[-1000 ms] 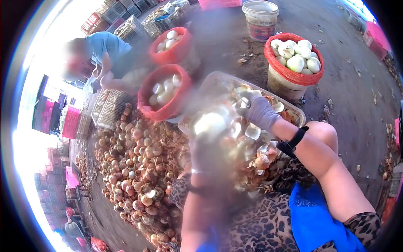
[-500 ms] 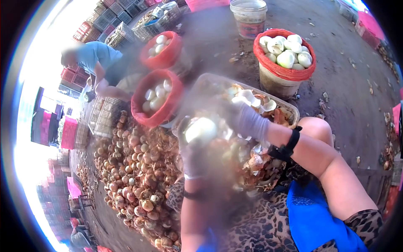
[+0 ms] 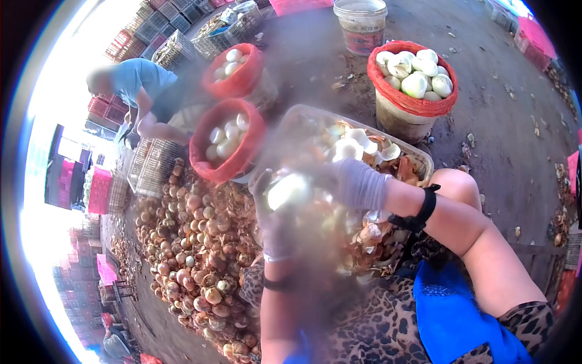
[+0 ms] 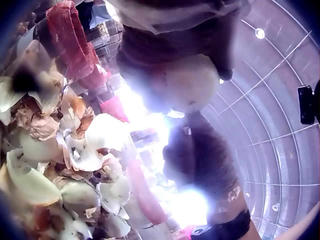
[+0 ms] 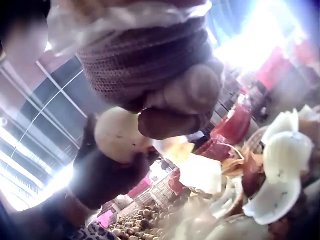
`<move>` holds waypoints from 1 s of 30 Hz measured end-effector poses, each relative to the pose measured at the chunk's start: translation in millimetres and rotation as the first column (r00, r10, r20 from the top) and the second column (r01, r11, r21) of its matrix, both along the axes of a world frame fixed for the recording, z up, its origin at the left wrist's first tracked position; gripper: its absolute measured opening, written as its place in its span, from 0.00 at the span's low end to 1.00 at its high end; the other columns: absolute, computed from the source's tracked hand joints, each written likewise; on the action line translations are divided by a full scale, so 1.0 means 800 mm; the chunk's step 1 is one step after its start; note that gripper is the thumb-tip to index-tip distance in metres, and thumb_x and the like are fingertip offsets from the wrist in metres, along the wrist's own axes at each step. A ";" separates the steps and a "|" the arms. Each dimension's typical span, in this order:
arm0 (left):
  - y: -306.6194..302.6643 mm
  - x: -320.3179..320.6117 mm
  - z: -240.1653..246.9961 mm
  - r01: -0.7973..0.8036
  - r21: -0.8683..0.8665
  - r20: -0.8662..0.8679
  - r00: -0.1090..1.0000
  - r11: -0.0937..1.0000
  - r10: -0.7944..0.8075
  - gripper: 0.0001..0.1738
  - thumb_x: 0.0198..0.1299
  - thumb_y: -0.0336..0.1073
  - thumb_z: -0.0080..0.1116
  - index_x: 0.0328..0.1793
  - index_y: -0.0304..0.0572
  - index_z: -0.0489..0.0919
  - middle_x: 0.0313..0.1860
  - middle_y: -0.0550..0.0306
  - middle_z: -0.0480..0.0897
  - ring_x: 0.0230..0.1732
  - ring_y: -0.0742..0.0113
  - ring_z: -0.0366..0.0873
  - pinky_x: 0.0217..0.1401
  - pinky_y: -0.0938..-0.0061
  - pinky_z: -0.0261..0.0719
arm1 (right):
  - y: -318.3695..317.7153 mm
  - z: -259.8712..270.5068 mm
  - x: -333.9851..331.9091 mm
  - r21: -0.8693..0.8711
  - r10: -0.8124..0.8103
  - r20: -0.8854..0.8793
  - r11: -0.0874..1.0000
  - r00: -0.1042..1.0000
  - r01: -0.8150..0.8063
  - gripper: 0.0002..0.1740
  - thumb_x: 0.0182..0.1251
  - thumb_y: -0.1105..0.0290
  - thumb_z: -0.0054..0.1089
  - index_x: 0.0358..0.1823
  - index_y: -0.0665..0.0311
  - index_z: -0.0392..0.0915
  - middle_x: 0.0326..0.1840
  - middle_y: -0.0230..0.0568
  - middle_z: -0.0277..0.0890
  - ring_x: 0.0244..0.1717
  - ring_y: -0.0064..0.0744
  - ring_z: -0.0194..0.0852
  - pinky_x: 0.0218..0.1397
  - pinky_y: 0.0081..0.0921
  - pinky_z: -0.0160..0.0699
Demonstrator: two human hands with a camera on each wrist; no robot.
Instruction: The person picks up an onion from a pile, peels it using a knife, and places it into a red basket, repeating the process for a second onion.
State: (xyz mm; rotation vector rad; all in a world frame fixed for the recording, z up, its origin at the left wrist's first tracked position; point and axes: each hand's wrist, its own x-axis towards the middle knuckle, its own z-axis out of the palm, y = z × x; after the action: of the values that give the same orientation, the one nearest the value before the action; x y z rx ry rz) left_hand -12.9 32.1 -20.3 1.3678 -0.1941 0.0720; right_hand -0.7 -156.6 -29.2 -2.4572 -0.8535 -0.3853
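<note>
A pale peeled onion (image 3: pixel 288 191) shines brightly in my gloved left hand (image 3: pixel 276 224), whose fingers curl around it. Beside the onion is my gloved right hand (image 3: pixel 362 185), its fingertips lost in the blur of the head view. In the right wrist view, the curled fingers of the right hand (image 5: pixel 180 97) sit right at the onion's edge, and I cannot tell what they grip. The left hand (image 5: pixel 107 175) supports the onion from below there. Under both hands lies a clear plastic tub (image 3: pixel 427 159) full of peeled onion layers (image 3: pixel 364 145) and brown skins.
Unpeeled onions (image 3: pixel 194 242) are heaped at the left. Red-netted buckets of peeled onions stand beyond the tub, one at the right (image 3: pixel 412 115) and two at the left (image 3: pixel 227 139). A white bucket (image 3: pixel 361 27) is farther back. Another person (image 3: pixel 142 85) bends over a crate (image 3: pixel 156 167).
My right hand has come back from the far part of the tub toward the onion in my left hand. The left hand has risen slightly with the onion. Over the last half second little has moved.
</note>
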 end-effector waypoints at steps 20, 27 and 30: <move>-0.002 -0.012 0.033 0.109 -0.221 -0.075 0.989 0.969 -0.128 0.51 0.44 0.61 0.67 0.68 0.38 0.61 0.56 0.48 0.71 0.56 0.54 0.73 0.53 0.56 0.81 | -0.020 0.041 -0.007 0.422 0.036 -0.420 0.892 0.907 0.160 0.22 0.63 0.67 0.56 0.59 0.51 0.67 0.50 0.50 0.73 0.34 0.34 0.79 0.36 0.29 0.79; -0.006 -0.018 0.039 0.230 -0.430 -0.104 0.948 0.873 -0.301 0.53 0.47 0.64 0.64 0.73 0.42 0.57 0.60 0.47 0.70 0.60 0.52 0.70 0.57 0.60 0.77 | 0.016 0.046 -0.022 0.682 0.267 -0.651 0.618 0.710 0.392 0.13 0.61 0.68 0.58 0.47 0.61 0.75 0.44 0.46 0.76 0.34 0.29 0.79 0.35 0.29 0.78; -0.012 -0.017 0.022 0.271 -0.392 -0.102 0.937 0.879 -0.334 0.51 0.53 0.71 0.53 0.73 0.43 0.56 0.59 0.47 0.71 0.59 0.55 0.71 0.60 0.59 0.75 | 0.025 0.033 -0.015 0.626 0.074 -0.616 0.651 0.784 0.430 0.11 0.62 0.68 0.58 0.42 0.65 0.77 0.37 0.43 0.80 0.32 0.27 0.78 0.35 0.29 0.78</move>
State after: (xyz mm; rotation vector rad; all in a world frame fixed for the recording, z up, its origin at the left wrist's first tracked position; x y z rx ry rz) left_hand -26.6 22.4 -2.4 0.9429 -0.2393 -0.2591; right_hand -12.3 -136.5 -2.7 -1.6848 -0.0844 0.0154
